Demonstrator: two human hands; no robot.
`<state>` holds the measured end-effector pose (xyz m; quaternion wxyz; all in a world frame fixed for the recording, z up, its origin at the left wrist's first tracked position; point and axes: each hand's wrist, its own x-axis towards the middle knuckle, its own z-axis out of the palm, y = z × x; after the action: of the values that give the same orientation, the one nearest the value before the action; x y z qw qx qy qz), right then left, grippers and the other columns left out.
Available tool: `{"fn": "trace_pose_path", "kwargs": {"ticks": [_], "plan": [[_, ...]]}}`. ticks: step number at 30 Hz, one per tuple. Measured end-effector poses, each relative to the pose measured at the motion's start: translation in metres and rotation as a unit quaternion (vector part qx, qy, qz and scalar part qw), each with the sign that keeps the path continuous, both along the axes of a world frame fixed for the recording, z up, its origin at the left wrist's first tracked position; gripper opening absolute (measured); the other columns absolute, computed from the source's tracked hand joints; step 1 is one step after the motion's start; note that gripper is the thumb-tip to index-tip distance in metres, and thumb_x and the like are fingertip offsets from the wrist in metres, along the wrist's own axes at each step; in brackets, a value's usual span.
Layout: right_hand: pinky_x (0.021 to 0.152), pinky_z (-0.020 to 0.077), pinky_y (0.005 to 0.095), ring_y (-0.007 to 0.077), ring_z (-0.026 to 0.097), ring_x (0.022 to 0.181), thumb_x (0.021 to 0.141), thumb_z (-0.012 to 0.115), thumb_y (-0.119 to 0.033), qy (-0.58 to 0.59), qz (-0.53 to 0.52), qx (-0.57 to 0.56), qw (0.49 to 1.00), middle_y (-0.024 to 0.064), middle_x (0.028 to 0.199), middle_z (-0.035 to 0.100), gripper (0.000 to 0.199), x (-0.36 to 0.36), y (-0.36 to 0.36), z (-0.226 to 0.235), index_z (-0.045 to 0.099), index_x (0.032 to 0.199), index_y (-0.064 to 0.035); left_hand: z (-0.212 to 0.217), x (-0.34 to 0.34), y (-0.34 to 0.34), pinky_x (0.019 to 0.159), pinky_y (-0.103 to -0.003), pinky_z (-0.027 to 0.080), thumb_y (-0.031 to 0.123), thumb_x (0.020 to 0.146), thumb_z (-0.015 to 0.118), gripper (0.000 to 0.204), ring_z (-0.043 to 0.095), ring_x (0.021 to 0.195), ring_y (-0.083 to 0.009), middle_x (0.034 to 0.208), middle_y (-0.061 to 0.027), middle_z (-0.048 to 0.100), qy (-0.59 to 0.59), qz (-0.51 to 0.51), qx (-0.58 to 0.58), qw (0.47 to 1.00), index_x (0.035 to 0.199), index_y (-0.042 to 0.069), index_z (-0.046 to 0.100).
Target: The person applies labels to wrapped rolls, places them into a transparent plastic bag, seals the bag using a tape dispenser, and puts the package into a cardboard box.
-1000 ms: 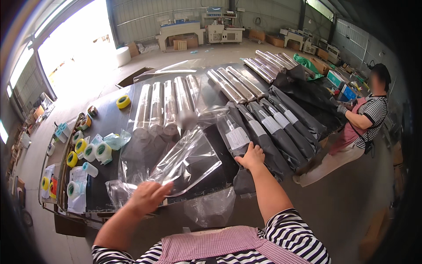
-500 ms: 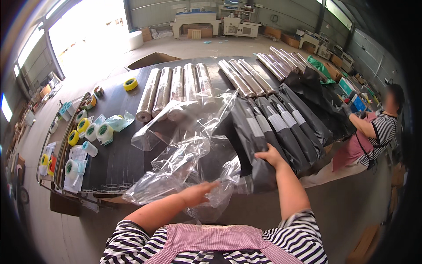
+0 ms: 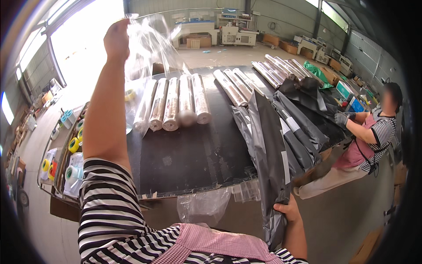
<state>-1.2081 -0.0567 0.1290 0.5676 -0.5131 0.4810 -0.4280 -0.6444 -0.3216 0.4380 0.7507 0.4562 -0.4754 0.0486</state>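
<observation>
Raised high at the upper left, my left hand (image 3: 118, 40) is closed on a sheet of clear plastic film (image 3: 151, 46), which hangs and spreads to its right. Down by the table's front edge, my right hand (image 3: 288, 210) grips the lower end of a long dark grey plastic bag (image 3: 267, 145). The bag stands tilted up over the edge, and whether anything is inside does not show. Several silver wrapped rolls (image 3: 171, 105) lie side by side beyond my arms, partly behind the film. Other dark bags with pale labels (image 3: 303, 125) lie right of the held one.
Tape rolls (image 3: 74, 145) sit at the left end of the dark table (image 3: 198, 163). More wrapped rolls (image 3: 233, 88) lie at the back. A clear plastic bag (image 3: 202, 206) hangs below the front edge. A co-worker (image 3: 369, 141) with gloved hands stands at the right.
My left hand has swung up and away to the far left, lifting the clear film off the table. My right hand has drawn the dark bag toward me and down over the edge.
</observation>
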Motion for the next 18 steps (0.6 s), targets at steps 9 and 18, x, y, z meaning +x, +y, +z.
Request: {"fn": "trace_pose_path", "kwargs": {"ticks": [9, 18], "plan": [[0.094, 0.0427, 0.0328, 0.0178, 0.053, 0.104, 0.059, 0.086, -0.012, -0.062, -0.078, -0.018, 0.995, 0.0036, 0.111, 0.056, 0.083, -0.017, 0.032, 0.001, 0.049, 0.132, 0.0024, -0.208, -0.072, -0.021, 0.073, -0.035, 0.051, 0.005, 0.088, 0.052, 0.023, 0.063, 0.083, -0.0238, 0.097, -0.0096, 0.069, -0.425, -0.203, 0.478, 0.741, 0.102, 0.009, 0.070], [0.092, 0.0433, 0.0308, 0.0165, 0.054, 0.103, 0.058, 0.085, -0.010, -0.029, -0.084, -0.029, 0.996, 0.0032, 0.109, 0.058, 0.081, -0.028, 0.045, 0.007, 0.052, 0.130, 0.0011, -0.189, -0.042, -0.017, 0.060, -0.028, 0.047, 0.006, 0.093, 0.046, 0.028, 0.051, 0.066, -0.0114, 0.087, -0.0032, 0.063, -0.335, -0.274, 0.225, 0.873, 0.105, 0.011, 0.070]]}}
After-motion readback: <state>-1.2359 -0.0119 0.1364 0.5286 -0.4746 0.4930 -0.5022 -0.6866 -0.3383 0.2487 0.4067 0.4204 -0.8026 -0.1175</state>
